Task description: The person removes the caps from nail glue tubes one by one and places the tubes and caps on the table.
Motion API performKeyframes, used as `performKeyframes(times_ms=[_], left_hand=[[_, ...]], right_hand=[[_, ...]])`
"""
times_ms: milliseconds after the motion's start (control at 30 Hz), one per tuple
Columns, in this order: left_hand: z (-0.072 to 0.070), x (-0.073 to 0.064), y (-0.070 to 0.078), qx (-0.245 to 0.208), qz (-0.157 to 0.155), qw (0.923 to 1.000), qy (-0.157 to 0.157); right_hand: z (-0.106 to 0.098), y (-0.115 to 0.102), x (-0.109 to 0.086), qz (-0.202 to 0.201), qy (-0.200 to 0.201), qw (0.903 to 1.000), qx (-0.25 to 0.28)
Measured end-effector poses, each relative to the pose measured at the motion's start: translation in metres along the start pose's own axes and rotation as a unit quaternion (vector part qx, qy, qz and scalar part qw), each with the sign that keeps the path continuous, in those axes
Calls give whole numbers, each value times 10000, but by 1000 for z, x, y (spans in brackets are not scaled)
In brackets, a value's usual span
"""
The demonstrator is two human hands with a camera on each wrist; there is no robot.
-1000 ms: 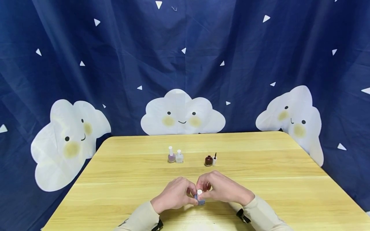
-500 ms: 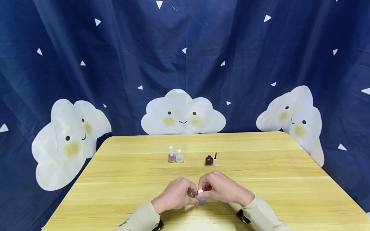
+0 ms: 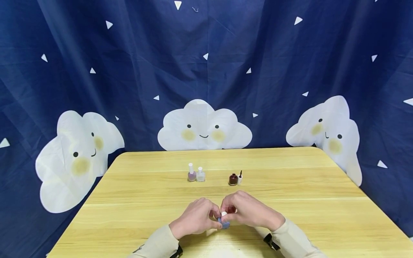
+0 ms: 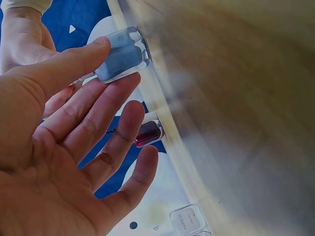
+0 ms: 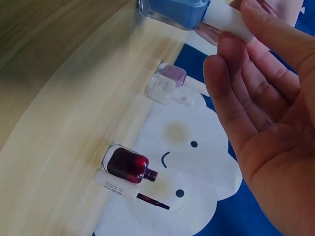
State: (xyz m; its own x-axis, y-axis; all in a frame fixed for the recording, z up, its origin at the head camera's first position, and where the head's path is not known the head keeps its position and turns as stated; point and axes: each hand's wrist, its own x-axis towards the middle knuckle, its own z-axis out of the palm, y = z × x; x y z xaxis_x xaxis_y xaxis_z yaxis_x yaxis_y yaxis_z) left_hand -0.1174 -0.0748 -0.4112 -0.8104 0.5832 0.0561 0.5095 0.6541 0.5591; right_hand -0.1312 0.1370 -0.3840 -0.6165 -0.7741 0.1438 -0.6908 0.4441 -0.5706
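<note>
A blue nail polish bottle (image 4: pixel 121 55) with a white cap (image 5: pixel 227 18) stands between both hands near the front of the table. My left hand (image 3: pixel 200 217) pinches the glass body between thumb and fingers, and its other fingers spread out behind. My right hand (image 3: pixel 246 209) pinches the white cap from the other side, thumb in front. In the right wrist view the cap sits at the bottle's neck. Beyond the hands, a dark red polish bottle (image 5: pixel 127 164) stands uncapped, and its white cap (image 5: pixel 115 186) stands beside it with the brush pointing up.
Farther back on the wooden table (image 3: pixel 145 186), a lilac polish bottle (image 3: pixel 191 176) and a clear one (image 3: pixel 200 176) stand side by side with white caps on. A blue curtain (image 3: pixel 206 71) with clouds hangs behind the table's far edge.
The blue bottle and its cap have shifted very slightly to the right, and my right thumb covers more of the cap. The other bottles stand as before.
</note>
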Motion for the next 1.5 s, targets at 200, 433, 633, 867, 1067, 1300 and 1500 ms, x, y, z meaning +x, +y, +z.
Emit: performKeyframes(times_ms=[200, 433, 633, 867, 1067, 1300, 1500], left_hand=[[0, -1, 2, 75, -44, 10000, 27], [0, 0, 3, 228, -105, 9997, 80], [0, -1, 3, 224, -127, 9996, 89], [0, -2, 3, 184, -110, 9997, 93], [0, -1, 3, 155, -119, 9998, 82], [1, -1, 2, 69, -106, 9999, 48], [1, 0, 1, 71, -104, 9999, 31]], right_hand=[[0, 0, 0, 13, -8, 10000, 27], [1, 1, 0, -4, 12, 10000, 66], [1, 2, 0, -78, 16, 10000, 37], [1, 1, 0, -92, 15, 10000, 29], [0, 1, -1, -162, 28, 9999, -49], [-1, 0, -1, -274, 22, 9994, -193], [-2, -1, -2, -270, -61, 9995, -123]])
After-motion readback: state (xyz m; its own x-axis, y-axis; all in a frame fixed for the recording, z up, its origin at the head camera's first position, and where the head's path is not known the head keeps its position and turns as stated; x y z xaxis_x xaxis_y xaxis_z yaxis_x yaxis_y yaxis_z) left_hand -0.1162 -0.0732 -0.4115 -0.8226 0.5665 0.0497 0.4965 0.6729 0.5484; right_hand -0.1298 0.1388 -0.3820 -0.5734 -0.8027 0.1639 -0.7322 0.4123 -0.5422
